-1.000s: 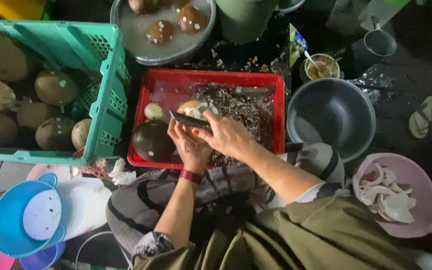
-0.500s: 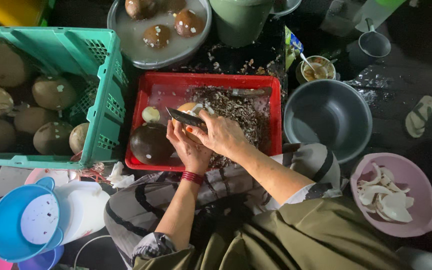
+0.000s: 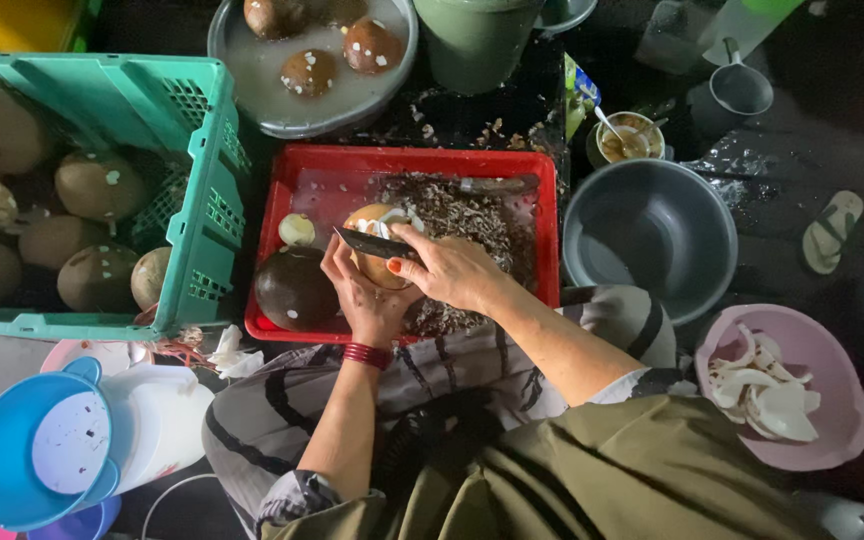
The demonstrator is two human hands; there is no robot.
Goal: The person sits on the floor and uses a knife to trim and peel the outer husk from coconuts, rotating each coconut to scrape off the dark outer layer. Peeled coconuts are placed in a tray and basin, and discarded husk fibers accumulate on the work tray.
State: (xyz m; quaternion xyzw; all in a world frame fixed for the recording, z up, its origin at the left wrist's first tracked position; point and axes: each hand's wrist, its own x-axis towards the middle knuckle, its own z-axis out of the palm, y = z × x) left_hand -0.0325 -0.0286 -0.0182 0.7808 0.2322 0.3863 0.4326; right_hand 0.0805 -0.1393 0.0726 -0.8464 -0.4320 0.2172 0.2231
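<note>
My left hand (image 3: 360, 296) cups a partly peeled coconut (image 3: 374, 224) over the red tray (image 3: 292, 190). My right hand (image 3: 449, 270) grips a dark-bladed knife (image 3: 372, 243) laid across the coconut's near side. Brown shavings (image 3: 462, 215) lie heaped in the tray's right half. A dark unpeeled coconut (image 3: 294, 288) sits in the tray's near-left corner, with a small pale piece (image 3: 296, 229) just beyond it. A red band circles my left wrist.
A green crate (image 3: 192, 220) of brown coconuts stands at the left. A metal basin (image 3: 252, 60) holding coconuts in water lies beyond the tray. A grey bowl (image 3: 652, 230) sits at the right, and a pink bowl (image 3: 822, 370) of white coconut pieces nearer right. A blue-lidded jug (image 3: 52, 455) stands near left.
Both hands stay at the coconut over the red tray. The knife blade has shifted slightly along the coconut's near side. The view has drifted a little.
</note>
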